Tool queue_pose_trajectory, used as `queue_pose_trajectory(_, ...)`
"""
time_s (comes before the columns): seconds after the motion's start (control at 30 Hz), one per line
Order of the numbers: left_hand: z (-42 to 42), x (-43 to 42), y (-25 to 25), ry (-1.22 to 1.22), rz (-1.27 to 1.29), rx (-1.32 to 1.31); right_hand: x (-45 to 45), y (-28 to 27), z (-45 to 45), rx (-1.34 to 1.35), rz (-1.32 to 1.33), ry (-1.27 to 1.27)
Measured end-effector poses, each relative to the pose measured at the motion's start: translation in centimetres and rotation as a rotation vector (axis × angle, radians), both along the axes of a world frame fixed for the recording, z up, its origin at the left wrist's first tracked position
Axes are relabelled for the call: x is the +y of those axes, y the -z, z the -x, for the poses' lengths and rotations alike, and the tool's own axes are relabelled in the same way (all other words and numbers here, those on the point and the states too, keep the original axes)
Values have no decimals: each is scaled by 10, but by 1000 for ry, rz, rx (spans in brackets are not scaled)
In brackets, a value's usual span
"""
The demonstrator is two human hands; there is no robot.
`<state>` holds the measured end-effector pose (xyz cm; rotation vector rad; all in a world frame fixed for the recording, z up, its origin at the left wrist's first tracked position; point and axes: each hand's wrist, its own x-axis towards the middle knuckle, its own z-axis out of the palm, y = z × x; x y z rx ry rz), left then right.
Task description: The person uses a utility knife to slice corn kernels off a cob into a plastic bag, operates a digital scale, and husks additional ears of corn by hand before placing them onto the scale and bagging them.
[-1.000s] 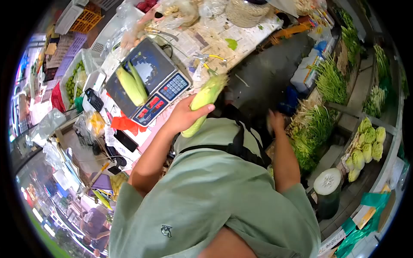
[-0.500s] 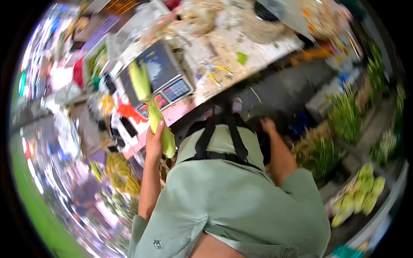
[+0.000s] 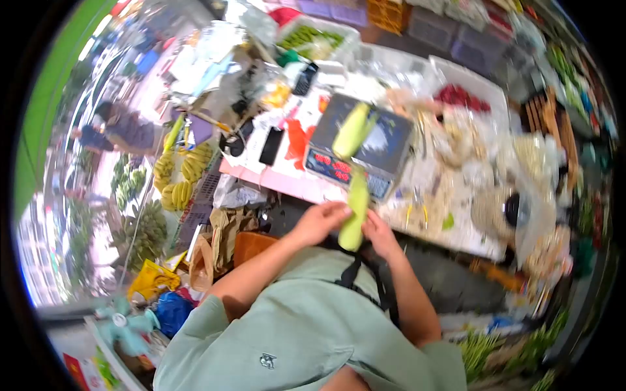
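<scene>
A pale green ear of corn in its husk point(image 3: 355, 208) points away from me at the front edge of the table. My left hand point(image 3: 323, 221) grips it from the left, thumb and fingers closed against the husk. On its other side, my right hand point(image 3: 380, 236) has its fingers bent against the lower part. Just beyond, a second ear of corn point(image 3: 353, 132) lies on the plate of a digital scale point(image 3: 398, 140) with lit red digits. The far tip of the held ear overlaps the scale's front panel in view.
Left of the scale lie a red plastic piece point(image 3: 297, 140) and a dark phone point(image 3: 271, 145). Yellow-handled pliers point(image 3: 417, 214) rest on the right. Bananas point(image 3: 182, 179) stand far left; a crate of green vegetables point(image 3: 312, 40) sits behind. Plastic bags point(image 3: 479, 173) crowd the table's right.
My right hand has come up from my side to the ear of corn held in my left. The view has turned toward the scale, and the held ear is now in front of me.
</scene>
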<state>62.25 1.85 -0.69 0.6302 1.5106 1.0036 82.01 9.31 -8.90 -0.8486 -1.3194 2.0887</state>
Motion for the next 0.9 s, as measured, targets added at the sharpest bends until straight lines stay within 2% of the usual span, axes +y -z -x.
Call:
queue_pose_trajectory(0.03, 3, 5, 3, 15, -39, 37, 3, -4, 13, 7, -128, -27)
queue_pose_trajectory(0.1, 20, 16, -11, 69, -98, 108, 11, -12, 31, -102, -17, 0)
queue_pose_trajectory(0.17, 47, 19, -12, 15, -165, 294, 18, -17, 45, -69, 211, 164)
queue_pose_trajectory(0.23, 82, 12, 11, 59, -196, 531, 40, 10, 54, -84, 333, 448)
queue_pose_trajectory(0.3, 120, 0, 44, 93, -147, 563, 79, 13, 68, -373, 116, 563)
queue_pose_trajectory(0.33, 138, -9, 64, 103, -151, 618, 95, 14, 78, -370, 97, 553)
queue_pose_trajectory(0.4, 175, -24, 83, 154, -67, 674, 126, 18, 91, -736, -394, 661)
queue_pose_trajectory(0.43, 193, -32, 101, 132, -72, 632, 141, 31, 93, -843, -408, 669)
queue_pose_trajectory(0.5, 228, -43, 105, 108, -22, 570, 157, 30, 109, -847, -402, 641)
queue_pose_trajectory(0.57, 258, -50, 131, 158, -8, 646, 183, 71, 107, -1006, -551, 622)
queue_pose_trajectory(0.63, 291, -46, 133, 268, 1, 711, 184, 61, 130, -1209, -491, 627)
queue_pose_trajectory(0.67, 302, -41, 137, 288, 16, 723, 189, 66, 133, -1158, -501, 602)
queue_pose_trajectory(0.7, 313, -36, 137, 192, 2, 681, 200, 75, 131, -1113, -512, 586)
queue_pose_trajectory(0.77, 332, -27, 141, 64, -65, 677, 221, 85, 124, -1306, -800, 636)
queue_pose_trajectory(0.8, 338, -21, 136, 39, -58, 669, 221, 67, 141, -1370, -1086, 735)
queue_pose_trajectory(0.83, 344, -16, 125, -14, -50, 609, 235, 44, 156, -1362, -1101, 719)
queue_pose_trajectory(0.9, 351, -12, 123, -74, -38, 547, 263, 7, 184, -1193, -1435, 533)
